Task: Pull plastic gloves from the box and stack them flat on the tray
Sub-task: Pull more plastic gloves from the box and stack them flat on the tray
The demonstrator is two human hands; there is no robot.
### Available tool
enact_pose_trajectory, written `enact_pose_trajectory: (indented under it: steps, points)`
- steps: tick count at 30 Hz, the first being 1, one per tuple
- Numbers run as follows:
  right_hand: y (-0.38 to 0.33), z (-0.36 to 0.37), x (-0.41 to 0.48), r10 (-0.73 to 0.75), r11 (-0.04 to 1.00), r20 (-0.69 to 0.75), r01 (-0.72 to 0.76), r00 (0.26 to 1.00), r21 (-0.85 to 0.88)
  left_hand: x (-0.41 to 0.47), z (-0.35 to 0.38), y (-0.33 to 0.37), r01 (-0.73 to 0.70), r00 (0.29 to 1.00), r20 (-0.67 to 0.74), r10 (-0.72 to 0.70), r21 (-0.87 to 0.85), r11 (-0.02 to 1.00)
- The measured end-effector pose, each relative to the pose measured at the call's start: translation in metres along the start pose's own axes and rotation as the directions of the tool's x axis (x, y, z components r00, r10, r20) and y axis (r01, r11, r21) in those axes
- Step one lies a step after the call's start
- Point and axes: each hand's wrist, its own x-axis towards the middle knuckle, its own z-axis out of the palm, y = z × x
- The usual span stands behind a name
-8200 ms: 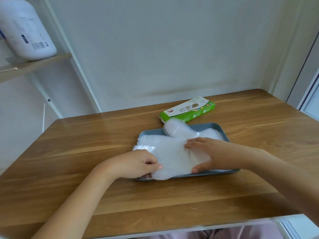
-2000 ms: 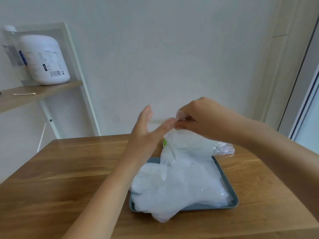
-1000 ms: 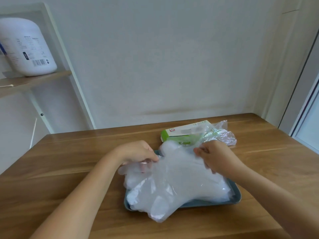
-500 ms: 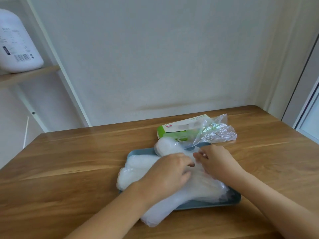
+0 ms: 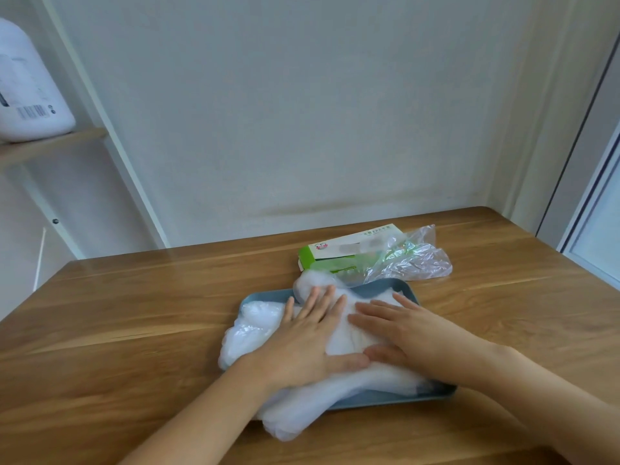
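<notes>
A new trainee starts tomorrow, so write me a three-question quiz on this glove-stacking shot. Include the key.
1. True or false: the left hand and the right hand both lie flat, fingers straight, on the stack of gloves.
2. Where does the stack spill past the tray? A) over the near-left corner onto the table; B) over the right rim; C) nowhere.
3. Fill in: crumpled clear plastic hangs out of the green ____ behind the tray.

Key: 1 true; 2 A; 3 box.
</notes>
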Motion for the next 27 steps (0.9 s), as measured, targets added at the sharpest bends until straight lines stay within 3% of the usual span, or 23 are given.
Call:
enact_pose_trajectory:
  steps: [3, 6, 8, 9, 10, 12, 14, 17, 19, 22, 24, 27]
  points:
    - [0.011, -0.010, -0.010, 0.065, 0.998, 0.150, -0.062, 0.987, -0.028, -0.003, -0.004, -0.005, 0.036, 0.998, 0.053, -0.034, -0.030, 0.999]
    - [0.014, -0.031, -0.023, 0.121, 0.981, 0.281, -0.158, 0.952, 0.110, -0.007, -0.005, -0.011, 0.044, 0.995, 0.094, -0.036, -0.089, 0.995]
    - [0.019, -0.032, -0.022, 0.174, 0.935, 0.161, -0.214, 0.972, 0.281, -0.008, -0.004, -0.014, 0.043, 0.994, 0.108, -0.031, -0.110, 0.993]
    - [0.026, -0.030, -0.019, 0.252, 0.886, 0.003, -0.232, 0.968, 0.402, -0.009, -0.005, -0.014, 0.040, 0.993, 0.112, -0.027, -0.115, 0.993]
    - [0.036, -0.026, -0.013, 0.377, 0.827, -0.168, -0.250, 0.911, 0.504, -0.008, -0.005, -0.015, 0.038, 0.993, 0.118, -0.024, -0.120, 0.992]
    - [0.067, -0.018, 0.003, 0.657, 0.689, -0.323, -0.368, 0.681, 0.625, -0.009, -0.006, -0.013, 0.040, 0.992, 0.126, -0.024, -0.130, 0.991]
    - [0.098, -0.017, 0.018, 0.813, 0.503, -0.186, -0.503, 0.552, 0.703, -0.009, -0.007, -0.012, 0.042, 0.991, 0.133, -0.024, -0.136, 0.990]
    - [0.121, -0.017, 0.034, 0.833, 0.258, 0.055, -0.476, 0.550, 0.841, -0.010, -0.008, -0.011, 0.054, 0.989, 0.146, -0.033, -0.141, 0.989]
    - [0.125, -0.018, 0.039, 0.819, 0.182, 0.074, -0.380, 0.569, 0.907, -0.011, -0.011, -0.009, 0.069, 0.988, 0.150, -0.046, -0.154, 0.986]
    - [0.120, -0.030, 0.043, 0.821, 0.217, -0.008, -0.299, 0.571, 0.929, -0.013, -0.021, -0.001, 0.106, 0.987, 0.145, -0.075, -0.215, 0.971]
    - [0.113, -0.044, 0.047, 0.785, 0.369, -0.140, -0.274, 0.603, 0.888, -0.016, -0.031, 0.000, 0.143, 0.986, 0.128, -0.104, -0.351, 0.926]
    - [0.092, -0.081, 0.046, 0.640, 0.588, -0.362, -0.129, 0.677, 0.799, -0.021, -0.049, -0.005, 0.107, 0.990, -0.012, -0.139, -0.575, 0.811]
